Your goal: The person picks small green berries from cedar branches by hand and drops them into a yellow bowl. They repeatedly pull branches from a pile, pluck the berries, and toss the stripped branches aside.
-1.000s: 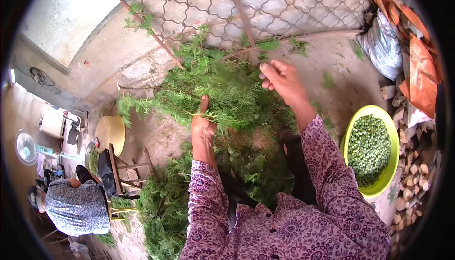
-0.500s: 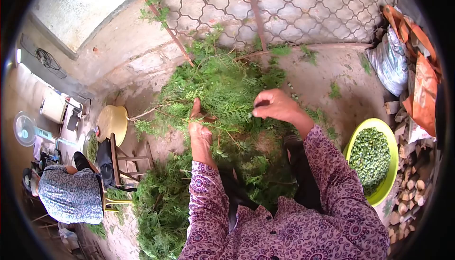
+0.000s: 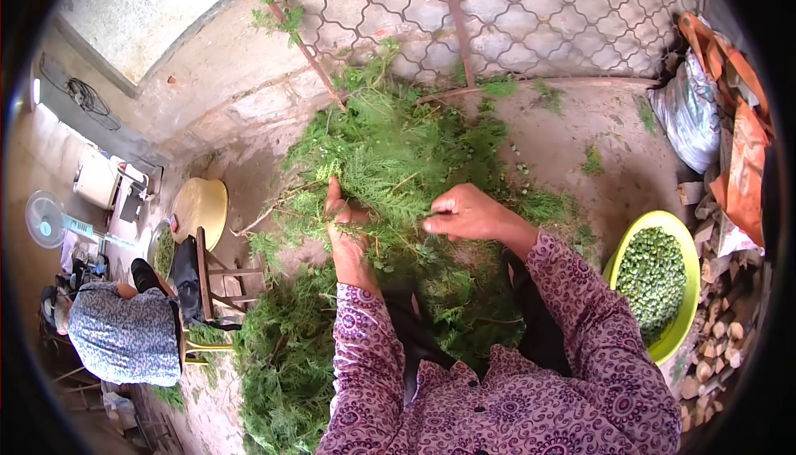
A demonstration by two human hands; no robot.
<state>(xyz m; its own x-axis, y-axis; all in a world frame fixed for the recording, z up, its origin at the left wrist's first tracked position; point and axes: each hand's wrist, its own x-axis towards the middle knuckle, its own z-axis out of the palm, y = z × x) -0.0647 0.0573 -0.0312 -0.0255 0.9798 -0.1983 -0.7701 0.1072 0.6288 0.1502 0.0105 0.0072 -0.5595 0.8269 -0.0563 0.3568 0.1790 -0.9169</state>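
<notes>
My left hand [image 3: 347, 235] is closed round a leafy green branch [image 3: 385, 185], its thumb pointing up along the stem. To the right, my right hand [image 3: 471, 213] has its thumb and fingers pinched together at the edge of the foliage; whatever is between them is too small to make out. Under and beyond both hands lies a heap of feathery green branches [image 3: 448, 136]. A second pile of greenery [image 3: 286, 364] lies at the lower left, beside my left sleeve.
On the right stands a yellow-green basin [image 3: 691, 285] of small green cones, near stacked firewood [image 3: 713, 355] and a white sack [image 3: 690, 115]. A metal lattice [image 3: 531, 15] stands behind. At left are a seated person [image 3: 124, 335], a wooden chair [image 3: 203, 281] and a yellow tub [image 3: 201, 210].
My right hand has moved slightly down and left, nearer my left hand. The held branch has shifted a little, and the whole view has moved slightly.
</notes>
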